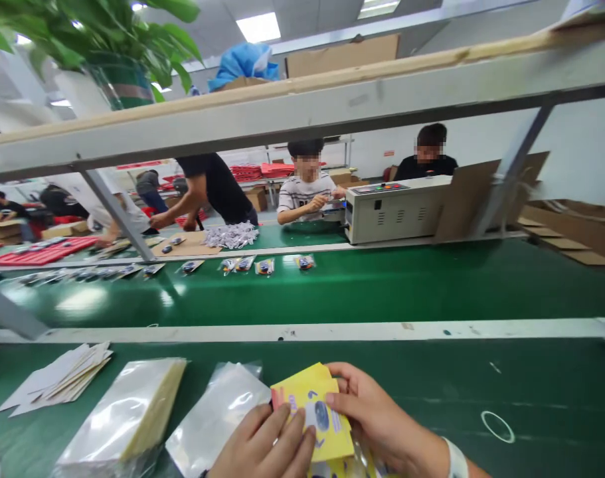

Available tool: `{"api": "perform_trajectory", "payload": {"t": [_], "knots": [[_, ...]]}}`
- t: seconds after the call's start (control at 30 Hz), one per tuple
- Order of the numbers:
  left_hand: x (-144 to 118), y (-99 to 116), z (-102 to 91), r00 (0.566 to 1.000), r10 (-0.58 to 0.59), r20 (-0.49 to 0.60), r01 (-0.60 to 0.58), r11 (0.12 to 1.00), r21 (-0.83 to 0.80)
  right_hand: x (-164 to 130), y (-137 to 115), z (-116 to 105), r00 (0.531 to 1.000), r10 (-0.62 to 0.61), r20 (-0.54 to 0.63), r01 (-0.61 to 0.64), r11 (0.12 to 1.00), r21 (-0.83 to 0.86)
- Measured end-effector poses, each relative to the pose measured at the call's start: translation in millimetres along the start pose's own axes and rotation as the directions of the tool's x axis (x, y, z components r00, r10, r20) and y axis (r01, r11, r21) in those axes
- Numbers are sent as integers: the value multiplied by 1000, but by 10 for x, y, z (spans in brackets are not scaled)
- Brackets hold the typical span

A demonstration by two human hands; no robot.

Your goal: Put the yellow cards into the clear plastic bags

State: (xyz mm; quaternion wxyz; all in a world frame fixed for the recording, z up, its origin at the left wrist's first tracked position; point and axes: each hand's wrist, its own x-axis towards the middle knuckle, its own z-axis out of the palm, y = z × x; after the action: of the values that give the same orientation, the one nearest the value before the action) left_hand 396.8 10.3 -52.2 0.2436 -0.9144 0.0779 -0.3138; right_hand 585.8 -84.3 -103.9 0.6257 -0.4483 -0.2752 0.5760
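green bench (531, 398): two hands (267, 445) (376, 418) hold one yellow card (312, 405).

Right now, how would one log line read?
left hand: on yellow card | right hand: gripping yellow card | beside: clear bags | surface: green table

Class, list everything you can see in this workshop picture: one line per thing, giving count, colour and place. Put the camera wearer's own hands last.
yellow cards: small stack, yellow with a blue print, held in both hands at the near table edge
clear bags: two piles, see-through, left of the hands
white cards: loose pile, white, far left on the near table
conveyor belt: one, green, across the middle
packed bags: a row, clear, on the belt's far side
machine: one, grey, beyond the belt
potted plant: one, green, on the top shelf
co-workers: several, across the belt
left hand: on the cards
right hand: gripping the cards
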Motion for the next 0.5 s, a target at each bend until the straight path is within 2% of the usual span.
{"api": "perform_trajectory", "payload": {"t": [0.03,0.1,0.17,0.27,0.4,0.5], "knots": [[54,-17,39,999,-46,21,47,998,-36,-11,-46,-142,998,-12,-58,9,998,-56],[9,-97,99,976,-210,60,213,976,-50,-5,-126,-469,984,-30,-174,2,988,-154],[-186,-200,153,913,-391,121,395,919,-12,48,-164,-792,965,-52,-256,-11,971,-238],[-542,-316,206,826,-530,191,537,843,16,179,-177,-1155,945,-70,-321,-66,917,-393],[-828,-352,152,783,-571,245,587,810,12,344,-363,-1360,966,-27,-255,-141,777,-614],[-976,-351,83,765,-594,249,609,793,20,450,-660,-1354,988,74,-133,-151,587,-795]]}}
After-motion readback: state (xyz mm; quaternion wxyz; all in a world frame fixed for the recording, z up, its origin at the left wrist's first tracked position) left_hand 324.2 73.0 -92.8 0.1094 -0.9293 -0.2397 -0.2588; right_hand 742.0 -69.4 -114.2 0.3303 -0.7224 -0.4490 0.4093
